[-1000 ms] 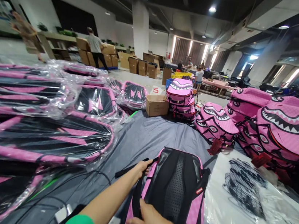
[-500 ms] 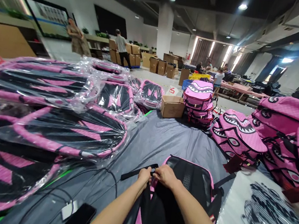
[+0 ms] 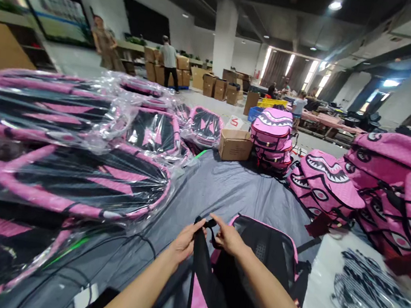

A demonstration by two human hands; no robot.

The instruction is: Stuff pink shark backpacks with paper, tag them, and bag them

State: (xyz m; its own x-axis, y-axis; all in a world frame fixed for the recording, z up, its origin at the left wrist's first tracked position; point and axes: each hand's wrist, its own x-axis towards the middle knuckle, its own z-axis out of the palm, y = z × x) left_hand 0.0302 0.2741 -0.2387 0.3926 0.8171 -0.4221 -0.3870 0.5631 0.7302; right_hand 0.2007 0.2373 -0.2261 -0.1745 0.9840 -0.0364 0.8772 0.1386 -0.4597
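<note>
A black and pink backpack point(image 3: 280, 244) lies with its back panel up on the grey cloth in front of me. My left hand point(image 3: 183, 241) pinches a black webbing strap point(image 3: 199, 249) near its upper end, the palm partly turned up. Just to the right, my right hand point(image 3: 229, 237) is closed on the same strap, which bends in a small loop between the two hands. The pink-marked shoulder strap point(image 3: 200, 305) runs down toward me, beneath my hands. What exactly sits under the fingertips is too small to make out.
Plastic-wrapped pink and black backpacks point(image 3: 84, 178) are piled at left. Pink shark-face backpacks point(image 3: 326, 185) stand at right, beside a stack of clear printed bags point(image 3: 356, 300). A cardboard box point(image 3: 235, 145) sits at the back. Cables and a white adapter point(image 3: 85, 298) lie lower left. People stand farther off.
The strap end that pointed left now hangs down between my hands. My left hand has moved slightly left and opened its palm upward; both hands are a little farther apart.
</note>
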